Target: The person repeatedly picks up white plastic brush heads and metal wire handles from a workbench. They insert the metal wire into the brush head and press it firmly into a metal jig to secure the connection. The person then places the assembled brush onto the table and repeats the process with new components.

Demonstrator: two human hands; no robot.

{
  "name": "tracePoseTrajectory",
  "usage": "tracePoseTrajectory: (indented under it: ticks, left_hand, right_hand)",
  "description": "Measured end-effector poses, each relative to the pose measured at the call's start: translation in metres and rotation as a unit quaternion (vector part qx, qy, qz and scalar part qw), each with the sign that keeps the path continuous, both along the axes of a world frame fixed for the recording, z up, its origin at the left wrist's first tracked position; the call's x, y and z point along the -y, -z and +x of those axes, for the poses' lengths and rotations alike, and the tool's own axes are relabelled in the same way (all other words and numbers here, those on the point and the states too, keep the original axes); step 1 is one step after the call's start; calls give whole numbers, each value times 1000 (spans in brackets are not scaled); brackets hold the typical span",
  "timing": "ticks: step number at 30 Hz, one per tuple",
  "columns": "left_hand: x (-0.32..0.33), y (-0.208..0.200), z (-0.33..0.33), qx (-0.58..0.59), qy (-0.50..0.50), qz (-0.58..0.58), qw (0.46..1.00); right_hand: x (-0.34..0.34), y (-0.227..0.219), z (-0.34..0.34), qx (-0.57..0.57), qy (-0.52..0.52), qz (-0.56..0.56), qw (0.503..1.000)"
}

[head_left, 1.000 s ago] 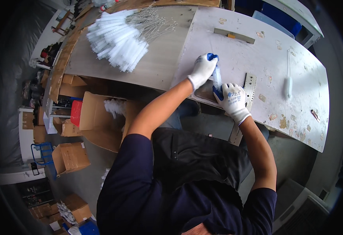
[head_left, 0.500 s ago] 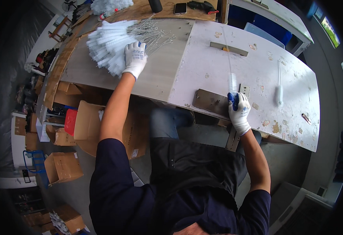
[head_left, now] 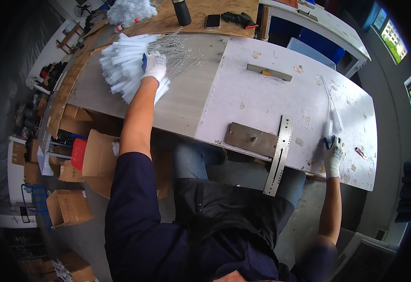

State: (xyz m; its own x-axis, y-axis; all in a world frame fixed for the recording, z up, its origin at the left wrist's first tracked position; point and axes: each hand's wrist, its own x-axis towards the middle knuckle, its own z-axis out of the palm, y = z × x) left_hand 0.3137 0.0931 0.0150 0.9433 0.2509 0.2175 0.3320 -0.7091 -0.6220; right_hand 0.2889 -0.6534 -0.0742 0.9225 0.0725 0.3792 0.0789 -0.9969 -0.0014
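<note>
A large heap of white bottle brushes with thin looped wire handles lies on the table's left part. My gloved left hand rests at the heap's right side, fingers curled among the brushes; what they pinch is hidden. Over at the table's right, my gloved right hand is closed round the bristle end of a bottle brush, its wire pointing away from me. Just right of that one lies another bottle brush, close beside it.
A dark metal block and a slotted, perforated metal strip sit at the front edge, the strip overhanging. Farther back stands a metal bar with an orange piece. A small tool lies right. Behind are a phone and black bottle.
My right hand has carried the brush from the metal block rightward to beside the lying brush. My left hand has shifted slightly left over the heap. The view has tilted a little.
</note>
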Motion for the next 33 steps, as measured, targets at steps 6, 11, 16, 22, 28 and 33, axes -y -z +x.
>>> tracePoseTrajectory:
  ticks: [6,11,16,22,28,33]
  left_hand:
    - [-13,-29,0,-21,17,45,999]
    - [-37,-45,-15,-5,83,88,993]
    - [0,-63,-51,25,111,26,993]
    - [82,-80,-83,70,239,-12,968]
    - [212,-69,-114,79,389,-141,907]
    - [270,-25,-128,93,414,-234,875]
  right_hand:
    - [-14,-14,-11,55,-15,87,995]
    - [-47,-32,-16,151,-101,112,977]
    - [-50,-36,4,137,-67,128,980]
    - [-5,-33,53,66,7,26,997]
    - [32,-21,127,-27,35,13,999]
    - [47,-4,140,-78,89,-33,992]
